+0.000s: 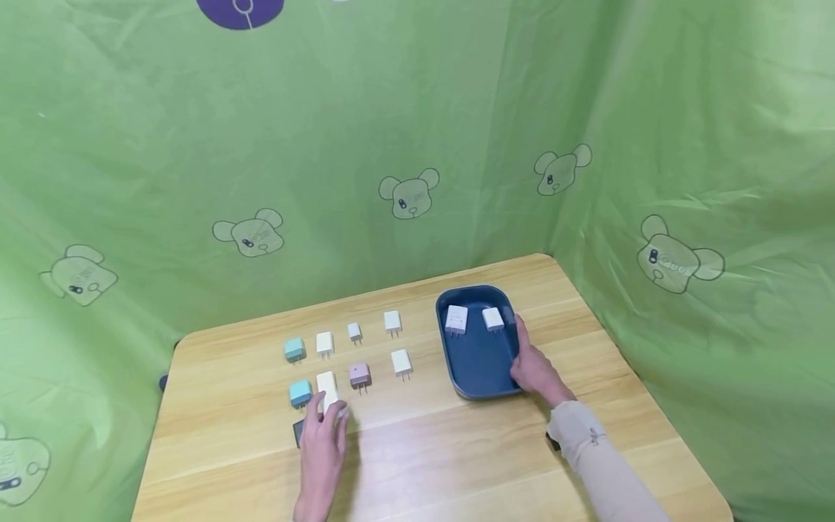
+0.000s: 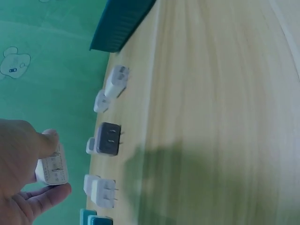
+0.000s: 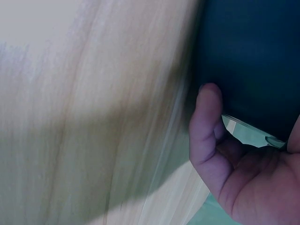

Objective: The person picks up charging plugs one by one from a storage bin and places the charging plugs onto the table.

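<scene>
My left hand [image 1: 321, 438] pinches a white charger [image 2: 54, 168] between thumb and fingers, above the table; in the head view the fingers mostly cover it. Just beyond those fingertips another white charger [image 1: 327, 384] lies on the table. Blue [image 1: 301, 392] and purple [image 1: 359, 374] chargers flank it. With my right hand [image 1: 536, 371] I grip the right wall of a dark blue tray [image 1: 481, 383]. In the right wrist view a finger [image 3: 206, 112] curls against the tray's outside. Two white chargers [image 1: 456, 319] lie at the tray's far end.
More chargers stand in two rows: teal [image 1: 294, 349], white [image 1: 325, 344], small white [image 1: 354, 332], and further white ones [image 1: 392, 322] [image 1: 401, 362]. A dark flat object [image 1: 298, 432] lies partly behind my left hand. A green curtain [image 1: 326, 145] hangs behind the wooden table [image 1: 443, 464].
</scene>
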Demonstrator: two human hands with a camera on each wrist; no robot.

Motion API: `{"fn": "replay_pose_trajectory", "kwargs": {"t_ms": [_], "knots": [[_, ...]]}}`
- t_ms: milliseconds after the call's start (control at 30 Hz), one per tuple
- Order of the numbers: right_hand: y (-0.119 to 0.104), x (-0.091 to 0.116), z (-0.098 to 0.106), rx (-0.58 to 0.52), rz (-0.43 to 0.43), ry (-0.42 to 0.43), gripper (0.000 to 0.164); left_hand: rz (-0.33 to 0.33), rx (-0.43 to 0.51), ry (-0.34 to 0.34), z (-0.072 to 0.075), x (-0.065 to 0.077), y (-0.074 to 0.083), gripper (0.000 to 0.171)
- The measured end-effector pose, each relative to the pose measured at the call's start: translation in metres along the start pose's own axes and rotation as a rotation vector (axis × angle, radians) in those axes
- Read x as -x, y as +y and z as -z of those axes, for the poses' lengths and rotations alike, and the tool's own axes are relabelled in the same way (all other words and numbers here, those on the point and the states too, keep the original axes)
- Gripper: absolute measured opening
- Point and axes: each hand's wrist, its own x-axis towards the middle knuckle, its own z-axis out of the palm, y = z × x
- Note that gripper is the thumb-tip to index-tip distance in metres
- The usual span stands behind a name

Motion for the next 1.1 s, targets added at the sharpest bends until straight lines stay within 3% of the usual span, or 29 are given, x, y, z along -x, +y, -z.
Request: {"fn": "replay_pose_trajectory", "kwargs": {"t_ms": [400, 833, 1100], "knots": [[-0.002, -0.002, 0.0, -0.003, -0.016, -0.004, 0.094, 0.062, -0.056, -0.107, -0.011, 0.011, -0.01, 0.02], [-0.004, -0.001, 0.001, -0.012, -0.008, -0.008, 0.096, 0.038, -0.144, -0.201, -0.013, 0.017, -0.018, 0.025], [-0.001, 0.0, 0.0, -0.008, -0.009, -0.001, 0.094, 0.066, -0.175, -0.252, -0.018, 0.024, -0.021, 0.021]]}}
